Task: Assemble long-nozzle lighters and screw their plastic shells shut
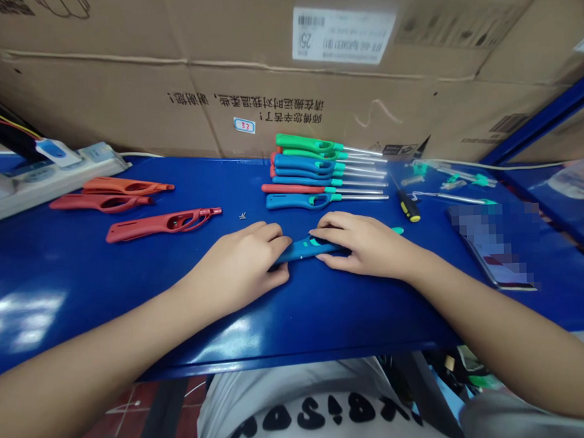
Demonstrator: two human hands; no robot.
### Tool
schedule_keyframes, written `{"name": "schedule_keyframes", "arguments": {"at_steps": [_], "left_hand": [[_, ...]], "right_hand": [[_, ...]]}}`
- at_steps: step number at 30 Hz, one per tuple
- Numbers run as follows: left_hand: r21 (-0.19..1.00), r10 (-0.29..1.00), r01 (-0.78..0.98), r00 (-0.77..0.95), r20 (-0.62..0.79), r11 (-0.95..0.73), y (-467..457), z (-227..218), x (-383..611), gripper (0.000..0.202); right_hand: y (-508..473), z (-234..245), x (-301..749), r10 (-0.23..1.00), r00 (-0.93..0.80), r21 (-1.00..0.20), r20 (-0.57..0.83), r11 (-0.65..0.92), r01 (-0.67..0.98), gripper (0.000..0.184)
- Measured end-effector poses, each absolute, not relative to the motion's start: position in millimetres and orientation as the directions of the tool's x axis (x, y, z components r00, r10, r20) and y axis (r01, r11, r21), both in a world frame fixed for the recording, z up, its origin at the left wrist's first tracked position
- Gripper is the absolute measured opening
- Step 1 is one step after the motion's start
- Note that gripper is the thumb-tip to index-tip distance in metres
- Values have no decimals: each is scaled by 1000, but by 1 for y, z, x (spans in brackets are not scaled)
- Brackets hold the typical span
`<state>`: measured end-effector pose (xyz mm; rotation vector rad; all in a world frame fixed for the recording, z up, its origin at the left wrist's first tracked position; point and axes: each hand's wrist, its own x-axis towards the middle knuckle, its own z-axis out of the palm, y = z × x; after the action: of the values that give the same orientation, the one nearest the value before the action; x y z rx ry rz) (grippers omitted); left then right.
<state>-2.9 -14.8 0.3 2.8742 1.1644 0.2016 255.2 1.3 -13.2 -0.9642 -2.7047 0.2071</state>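
A blue lighter body (303, 248) with a teal trigger lies flat on the blue table (131, 282), and both my hands press on it. My left hand (240, 262) has its fingers curled over the lighter's left end. My right hand (364, 243) covers the right end, fingers closed along its length. A small metal part (243, 215) lies just beyond my left hand.
A stack of finished long-nozzle lighters (319, 170) in green, blue and red lies behind my hands. Three red lighter shells (162, 223) lie at the left. A yellow-and-black screwdriver (406, 205), loose parts (451, 178) and a phone (494, 244) are at the right. Cardboard boxes (267, 66) wall the back; a power strip (51, 173) sits far left.
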Motion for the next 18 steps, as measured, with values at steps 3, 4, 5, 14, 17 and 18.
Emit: {"name": "schedule_keyframes", "arguments": {"at_steps": [3,4,5,14,17,18], "left_hand": [[127,691,679,713,120,-723,-11,-1,-2,22],[149,691,675,713,121,-723,-10,-1,-2,24],[171,688,668,715,124,-724,-8,-1,-2,24],[361,629,518,684,370,-775,2,-2,-7,25],[372,631,510,646,429,-775,5,0,-9,25],[367,625,506,648,435,-780,6,0,-10,25]], "right_hand": [[1,-10,257,630,-751,-206,197,776,596,31],[1,-9,257,626,-756,-203,195,779,593,32],[0,-9,258,619,-761,-193,193,785,589,34],[-1,0,262,673,-698,-137,246,737,662,34],[3,2,268,679,-673,-177,293,730,660,31],[4,3,271,677,-666,-191,313,732,654,30]]}}
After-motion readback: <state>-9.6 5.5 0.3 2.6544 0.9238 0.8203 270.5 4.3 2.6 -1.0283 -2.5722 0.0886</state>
